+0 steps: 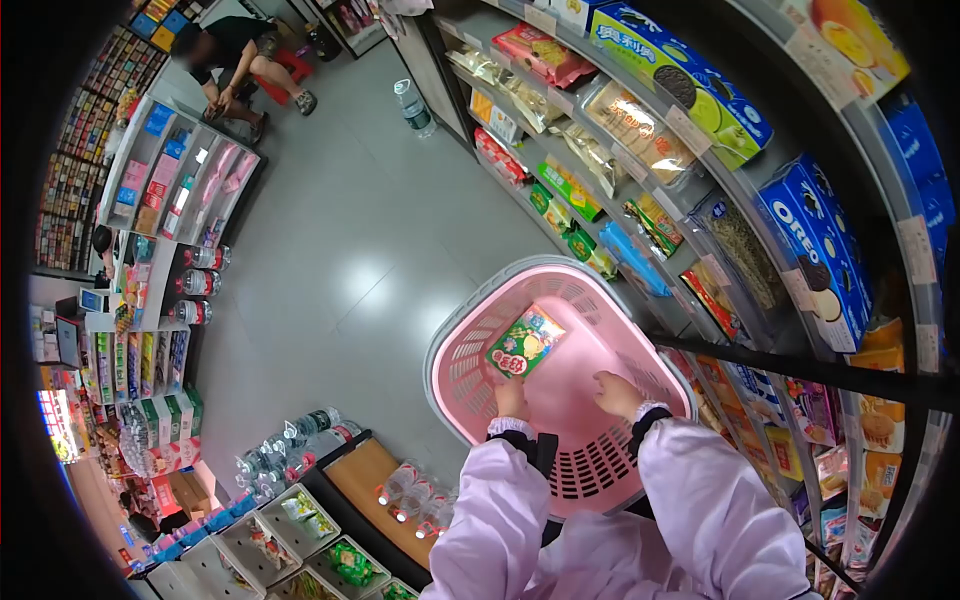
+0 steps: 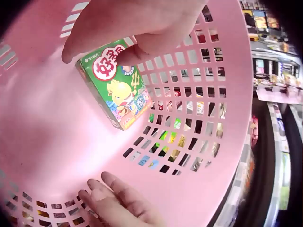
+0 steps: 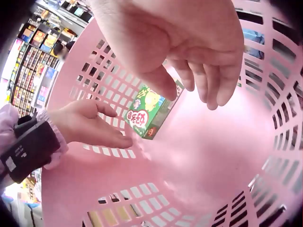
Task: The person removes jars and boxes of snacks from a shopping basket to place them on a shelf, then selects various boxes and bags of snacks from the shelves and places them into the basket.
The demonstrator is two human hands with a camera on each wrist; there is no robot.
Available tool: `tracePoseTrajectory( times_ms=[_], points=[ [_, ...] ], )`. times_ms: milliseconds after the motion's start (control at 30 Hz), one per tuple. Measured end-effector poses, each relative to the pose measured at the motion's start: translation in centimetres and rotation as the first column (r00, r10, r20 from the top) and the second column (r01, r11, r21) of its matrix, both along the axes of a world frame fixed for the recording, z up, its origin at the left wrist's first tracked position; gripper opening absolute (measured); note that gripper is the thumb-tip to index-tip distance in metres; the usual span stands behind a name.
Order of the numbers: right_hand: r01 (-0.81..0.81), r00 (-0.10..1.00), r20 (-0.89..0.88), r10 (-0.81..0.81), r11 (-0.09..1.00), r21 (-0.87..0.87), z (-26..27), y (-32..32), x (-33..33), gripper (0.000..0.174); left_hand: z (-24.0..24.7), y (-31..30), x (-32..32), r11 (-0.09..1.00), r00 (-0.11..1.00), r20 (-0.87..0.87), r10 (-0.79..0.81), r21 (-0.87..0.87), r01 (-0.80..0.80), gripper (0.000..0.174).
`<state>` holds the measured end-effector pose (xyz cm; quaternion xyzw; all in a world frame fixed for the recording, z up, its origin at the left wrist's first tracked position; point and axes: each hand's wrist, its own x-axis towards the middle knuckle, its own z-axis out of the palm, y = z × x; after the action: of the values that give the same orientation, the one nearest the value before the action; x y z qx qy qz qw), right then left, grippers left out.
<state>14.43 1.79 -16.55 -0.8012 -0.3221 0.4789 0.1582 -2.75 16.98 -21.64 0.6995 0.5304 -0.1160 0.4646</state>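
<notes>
A small green 好多鱼 cracker box [image 1: 525, 340] with a yellow cartoon figure lies in the pink basket [image 1: 590, 420], near its slotted side wall. In the right wrist view, my left hand [image 3: 90, 124] is beside the box [image 3: 150, 111], its fingers fairly straight and holding nothing. From the left wrist, that hand [image 2: 142, 28] overlaps the box's upper end. My right hand [image 1: 620, 395] hovers inside the basket to the right, empty, with its fingers loosely bent; the right wrist view shows the same hand [image 3: 189, 52] close above.
Shelves on the right hold biscuit packs, including a blue Oreo box [image 1: 810, 250]. A large water bottle [image 1: 413, 108] stands on the floor ahead. A person [image 1: 245, 65] sits at the far left beside a display counter [image 1: 180, 180]. Snack bins [image 1: 285, 540] and bottles lie at lower left.
</notes>
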Motion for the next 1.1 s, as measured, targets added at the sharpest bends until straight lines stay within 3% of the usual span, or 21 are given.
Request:
tracePoseTrajectory(
  times_ms=[33, 100, 133, 167, 200, 233, 367, 400, 433, 467, 500, 567, 633, 700, 767, 800, 833, 900, 967, 1000, 1100],
  points=[
    [-0.034, 0.998, 0.046, 0.033, 0.999, 0.018, -0.6, 0.9, 0.2, 0.047, 1.4, 0.5, 0.7, 0.983, 0.979, -0.102, -0.178, 0.022, 0.181, 0.042],
    [-0.024, 1.0, 0.0, 0.024, 1.0, -0.01, -0.5, 3.4, 0.9, 0.054, 1.5, 1.0, 1.3, 0.933, 0.912, -0.229, -0.34, 0.041, 0.358, 0.042],
    [-0.018, 1.0, 0.019, 0.018, 1.0, -0.002, -1.0, 4.5, 0.9, 0.057, 0.4, 1.1, 1.1, 0.982, 0.967, -0.171, -0.187, -0.001, 0.19, 0.042],
    [-0.014, 0.999, 0.036, 0.014, 1.0, 0.004, -1.5, 5.5, 0.8, 0.06, -0.6, 1.0, 0.9, 0.993, 0.994, -0.076, 0.074, -0.084, -0.081, 0.042],
    [0.019, 0.998, 0.055, -0.022, 0.998, 0.057, -2.0, 6.4, 0.7, 0.063, -1.4, 0.8, 0.8, 0.905, 0.92, 0.03, 0.391, -0.196, -0.378, 0.042],
    [0.052, 0.995, 0.073, -0.061, 0.993, 0.11, -2.5, 7.1, 0.5, 0.066, -2.3, 0.7, 0.8, 0.747, 0.764, 0.091, 0.639, -0.312, -0.587, 0.042],
    [0.033, 0.986, 0.156, -0.055, 0.989, 0.146, -4.5, 9.1, 0.2, 0.076, -2.8, 0.9, 1.0, 0.527, 0.554, 0.106, 0.826, -0.497, -0.69, 0.043],
    [0.102, 0.994, -0.04, -0.099, 0.99, 0.099, -2.6, 10.0, 0.8, 0.077, -1.8, 1.2, 1.7, 0.485, 0.53, 0.076, 0.845, -0.528, -0.697, 0.043],
    [0.113, 0.993, -0.042, -0.11, 0.99, 0.086, -2.7, 10.2, 0.9, 0.078, 0.0, 1.5, 2.8, 0.399, 0.476, 0.015, 0.879, -0.57, -0.718, 0.043],
    [0.121, 0.992, -0.041, -0.118, 0.99, 0.073, -2.7, 10.3, 1.0, 0.078, 0.5, 1.3, 3.0, 0.453, 0.51, 0.057, 0.858, -0.55, -0.701, 0.045],
    [0.127, 0.991, -0.039, -0.125, 0.99, 0.063, -3.2, 10.1, 1.1, 0.079, 0.6, 1.0, 3.1, 0.43, 0.458, 0.091, 0.884, -0.543, -0.721, 0.043],
    [0.075, 0.992, 0.101, -0.081, 0.995, 0.062, -3.6, 9.4, 1.0, 0.06, 1.2, 0.9, 3.6, 0.385, 0.353, 0.166, 0.921, -0.534, -0.753, 0.04],
    [-0.047, 0.988, 0.146, 0.044, 0.999, 0.016, -3.0, 8.3, 1.3, 0.048, 1.5, 0.4, 3.4, 0.467, 0.398, 0.247, 0.884, -0.509, -0.723, 0.037],
    [-0.006, 0.986, 0.165, -0.016, 0.991, 0.131, -1.1, 6.2, 0.6, 0.036, 2.3, -0.5, 3.0, 0.553, 0.437, 0.344, 0.831, -0.432, -0.712, 0.034],
    [-0.01, 0.984, 0.178, -0.028, 0.978, 0.209, 0.5, 3.7, -0.3, 0.04, 3.6, -1.6, 2.2, 0.63, 0.479, 0.449, 0.755, -0.294, -0.718, 0.032],
    [0.069, 0.994, 0.061, -0.088, 0.962, 0.264, 1.5, 2.1, -0.9, 0.042, 5.3, -1.8, 1.7, 0.684, 0.542, 0.464, 0.701, -0.221, -0.696, 0.03],
    [0.152, 0.988, -0.057, -0.141, 0.938, 0.313, 2.7, 0.7, -1.5, 0.045, 7.1, -1.9, 1.2, 0.73, 0.532, 0.564, 0.632, -0.203, -0.652, 0.032],
    [0.327, 0.91, -0.355, -0.212, 0.894, 0.306, 7.6, -1.8, -2.8, 0.046, 11.2, -1.9, -0.1, 0.879, 0.751, 0.563, 0.344, 0.088, -0.468, 0.037],
    [0.531, 0.678, -0.709, -0.193, 0.797, 0.29, 9.5, -4.1, -4.2, 0.049, 16.0, -2.2, 0.0, 0.884, 0.59, 0.702, 0.399, -0.125, -0.45, 0.038],
    [0.544, 0.632, -0.76, -0.152, 0.785, 0.297, 11.1, -4.8, -4.3, 0.05, 18.5, -2.5, 0.0, 0.882, 0.503, 0.751, 0.428, -0.224, -0.415, 0.039],
    [0.609, 0.566, -0.815, -0.128, 0.731, 0.308, 16.7, -6.8, -4.2, 0.05, 25.7, -3.0, 0.7, 0.954, 0.621, 0.767, 0.161, 0.04, -0.298, 0.039]
  ],
)
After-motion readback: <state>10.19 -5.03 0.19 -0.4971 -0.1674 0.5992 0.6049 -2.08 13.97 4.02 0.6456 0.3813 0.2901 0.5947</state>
